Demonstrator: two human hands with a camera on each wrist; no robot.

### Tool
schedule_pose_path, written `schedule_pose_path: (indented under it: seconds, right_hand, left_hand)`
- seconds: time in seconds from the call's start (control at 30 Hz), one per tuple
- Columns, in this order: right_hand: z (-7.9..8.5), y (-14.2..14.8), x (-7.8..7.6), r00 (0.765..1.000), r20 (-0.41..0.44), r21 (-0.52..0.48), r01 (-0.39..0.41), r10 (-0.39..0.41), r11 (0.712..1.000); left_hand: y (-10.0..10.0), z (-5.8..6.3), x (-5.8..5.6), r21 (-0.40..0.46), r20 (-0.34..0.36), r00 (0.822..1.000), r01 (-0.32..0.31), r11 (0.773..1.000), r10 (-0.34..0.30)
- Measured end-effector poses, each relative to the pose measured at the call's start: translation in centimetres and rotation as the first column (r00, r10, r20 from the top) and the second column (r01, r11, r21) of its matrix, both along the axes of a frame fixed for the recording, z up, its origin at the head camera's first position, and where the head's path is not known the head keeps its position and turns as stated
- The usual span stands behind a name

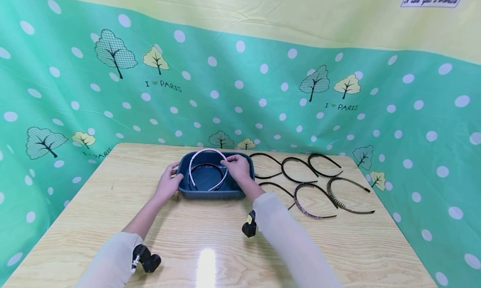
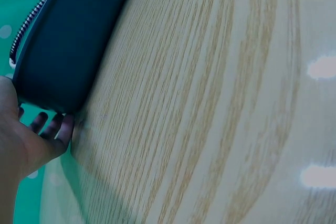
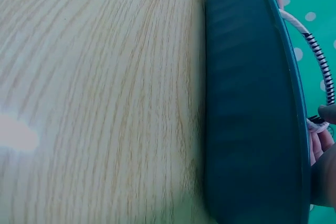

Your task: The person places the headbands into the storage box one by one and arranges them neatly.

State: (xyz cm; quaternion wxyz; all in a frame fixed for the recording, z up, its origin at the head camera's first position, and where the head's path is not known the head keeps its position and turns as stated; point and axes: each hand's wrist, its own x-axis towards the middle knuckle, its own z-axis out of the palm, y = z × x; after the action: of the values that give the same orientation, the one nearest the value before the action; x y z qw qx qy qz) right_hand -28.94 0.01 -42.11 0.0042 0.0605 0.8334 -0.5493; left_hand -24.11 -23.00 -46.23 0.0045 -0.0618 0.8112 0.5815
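Note:
A dark blue plastic basin (image 1: 212, 195) sits toward the back of the table. My left hand (image 1: 169, 180) grips its left end, thumb at the rim and fingers round the outer wall; the left wrist view shows those fingers (image 2: 55, 127) against the end wall. Over the basin, a white headband (image 1: 208, 150) stands upright with its arch above the rim. My right hand (image 1: 238, 169) pinches its right side between thumb and fingers. The right wrist view shows dark toothed banding on this headband (image 3: 321, 59). Inside the basin lies a black headband (image 1: 206, 164), partly hidden behind the white one.
To the basin's right, several headbands lie on the wooden table (image 1: 180, 246): mostly black toothed ones (image 1: 300, 181), one with a speckled band (image 1: 302, 209) and a brownish one (image 1: 332, 194). A green dotted cloth (image 1: 225, 96) hangs behind the table.

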Motion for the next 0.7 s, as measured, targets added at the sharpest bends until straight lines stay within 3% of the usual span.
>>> schedule_pose_path:
  seconds: [0.7]
  right_hand:
    - [-0.93,-0.87,0.18,1.000,0.009,0.007,0.015,-0.015,1.000]
  left_hand:
    - [0.21,0.10,-0.03,-0.012,-0.016,1.000,-0.017,1.000,0.017]
